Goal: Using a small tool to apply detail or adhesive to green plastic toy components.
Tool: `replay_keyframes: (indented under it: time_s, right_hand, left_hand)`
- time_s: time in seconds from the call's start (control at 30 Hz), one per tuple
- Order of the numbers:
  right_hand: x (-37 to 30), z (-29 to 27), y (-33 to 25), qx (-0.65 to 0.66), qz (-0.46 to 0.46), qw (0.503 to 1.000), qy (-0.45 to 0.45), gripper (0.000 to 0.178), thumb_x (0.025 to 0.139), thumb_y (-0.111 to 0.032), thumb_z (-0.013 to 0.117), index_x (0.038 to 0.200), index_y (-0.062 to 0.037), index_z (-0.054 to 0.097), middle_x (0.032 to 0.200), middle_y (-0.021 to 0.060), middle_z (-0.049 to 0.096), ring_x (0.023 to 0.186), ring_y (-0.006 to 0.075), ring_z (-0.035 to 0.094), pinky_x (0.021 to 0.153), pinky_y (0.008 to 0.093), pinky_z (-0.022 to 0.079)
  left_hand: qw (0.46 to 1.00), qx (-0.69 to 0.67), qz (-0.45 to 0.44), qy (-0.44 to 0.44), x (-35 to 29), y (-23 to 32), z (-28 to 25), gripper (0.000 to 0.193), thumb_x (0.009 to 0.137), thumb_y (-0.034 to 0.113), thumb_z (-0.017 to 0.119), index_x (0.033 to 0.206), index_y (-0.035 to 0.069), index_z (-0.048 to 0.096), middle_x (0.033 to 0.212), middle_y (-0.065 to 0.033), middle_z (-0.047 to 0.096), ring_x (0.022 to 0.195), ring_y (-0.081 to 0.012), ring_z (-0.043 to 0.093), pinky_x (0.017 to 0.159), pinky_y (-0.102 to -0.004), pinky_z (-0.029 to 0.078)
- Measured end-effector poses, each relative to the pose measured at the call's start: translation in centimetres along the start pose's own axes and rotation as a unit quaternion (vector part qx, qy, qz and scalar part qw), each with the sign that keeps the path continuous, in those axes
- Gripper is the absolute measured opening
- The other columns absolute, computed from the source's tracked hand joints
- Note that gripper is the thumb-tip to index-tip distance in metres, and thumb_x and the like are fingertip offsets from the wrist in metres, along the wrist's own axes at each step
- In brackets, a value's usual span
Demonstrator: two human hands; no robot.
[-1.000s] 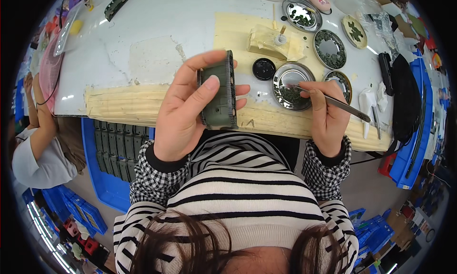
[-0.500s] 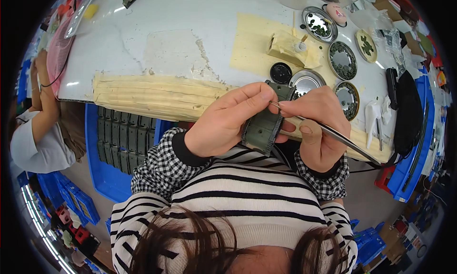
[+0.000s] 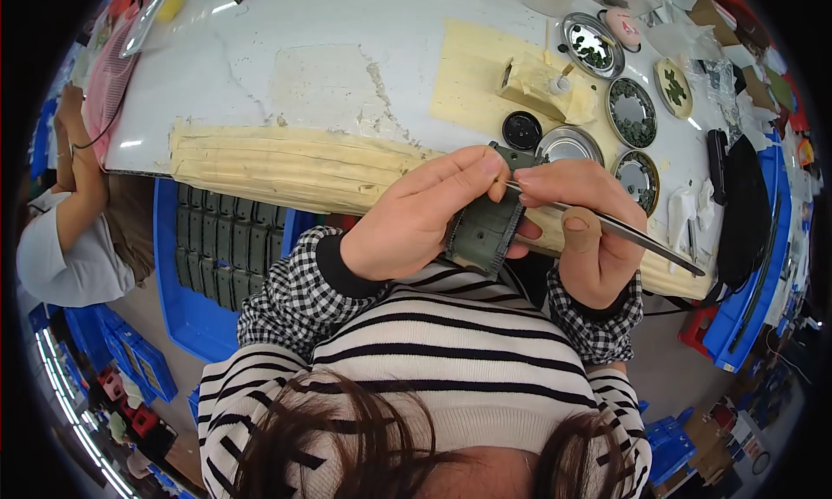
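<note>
While the left hand [image 3: 416, 209] has its grip wrapped around a dark green part [image 3: 484, 232] near the frame's centre, the right hand [image 3: 596, 256] pinches tweezers [image 3: 660, 251] over it; fine tweezer work seems underway, calling for steady tips.

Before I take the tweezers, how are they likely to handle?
The tweezers probably feel stiff: they jut from the right hand without sagging. They look slim, so likely light for their length. Their shiny, smooth-looking surface could be slippery.
</note>
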State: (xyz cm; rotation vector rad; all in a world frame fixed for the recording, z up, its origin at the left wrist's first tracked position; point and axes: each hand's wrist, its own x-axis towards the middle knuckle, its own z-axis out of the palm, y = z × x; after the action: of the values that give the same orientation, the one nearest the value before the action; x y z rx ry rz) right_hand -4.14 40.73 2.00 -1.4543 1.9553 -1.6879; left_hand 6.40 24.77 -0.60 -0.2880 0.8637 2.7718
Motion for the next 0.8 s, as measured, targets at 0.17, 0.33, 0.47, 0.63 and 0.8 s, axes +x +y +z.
replay_keyframes:
  time_s: [0.17, 0.33, 0.47, 0.63, 0.8]
  right_hand:
    - [0.1, 0.14, 0.06, 0.004, -0.002, 1.0, 0.0, 0.016, 0.089, -0.011, 0.06, 0.098, 0.0009, 0.067, 0.087, 0.0122, 0.068, 0.075, 0.0228, 0.064, 0.069, 0.0303, 0.05]
    - [0.16, 0.25, -0.5, 0.024, 0.039, 0.999, -0.001, 0.016, 0.09, -0.009, 0.059, 0.098, 0.0014, 0.067, 0.087, 0.0125, 0.067, 0.075, 0.0214, 0.064, 0.068, 0.0289, 0.05]
    - [0.17, 0.24, -0.04, 0.013, 0.015, 1.0, -0.003, 0.016, 0.09, -0.009, 0.059, 0.098, 0.0019, 0.067, 0.087, 0.0125, 0.067, 0.075, 0.0209, 0.063, 0.068, 0.0283, 0.05]
    - [0.06, 0.39, 0.11, 0.024, 0.022, 0.999, 0.007, 0.015, 0.089, -0.008, 0.058, 0.098, 0.0022, 0.067, 0.087, 0.0125, 0.067, 0.075, 0.0211, 0.064, 0.068, 0.0283, 0.05]
    - [0.24, 0.31, 0.0, 0.013, 0.016, 1.0, -0.004, 0.015, 0.089, -0.007, 0.059, 0.097, 0.0023, 0.067, 0.087, 0.0124, 0.067, 0.075, 0.0209, 0.064, 0.069, 0.0283, 0.05]
  left_hand:
    - [1.0, 0.004, 0.005, 0.024, 0.02, -0.1, 0.27, 0.03, 0.103, 0.029, 0.039, 0.092, 0.002, 0.045, 0.095, -0.0114, 0.06, 0.09, -0.0201, 0.066, 0.079, -0.0328, 0.058]
    - [1.0, 0.016, -0.001, 0.017, -0.02, 0.05, 0.1, 0.031, 0.103, 0.031, 0.037, 0.092, 0.003, 0.045, 0.098, -0.0113, 0.058, 0.09, -0.0198, 0.064, 0.08, -0.0341, 0.058]
    - [1.0, 0.014, 0.002, 0.017, 0.02, 0.01, 0.09, 0.032, 0.103, 0.031, 0.038, 0.091, 0.003, 0.045, 0.095, -0.0111, 0.06, 0.087, -0.0196, 0.066, 0.078, -0.0309, 0.058]
    - [1.0, 0.008, 0.016, 0.017, 0.08, -0.17, 0.08, 0.032, 0.103, 0.031, 0.038, 0.091, 0.003, 0.045, 0.095, -0.0106, 0.059, 0.087, -0.0185, 0.066, 0.078, -0.0305, 0.058]
    - [0.999, 0.011, 0.015, 0.026, 0.11, -0.21, 0.26, 0.032, 0.103, 0.031, 0.038, 0.091, 0.003, 0.045, 0.094, -0.0085, 0.057, 0.088, -0.0167, 0.065, 0.078, -0.03, 0.058]
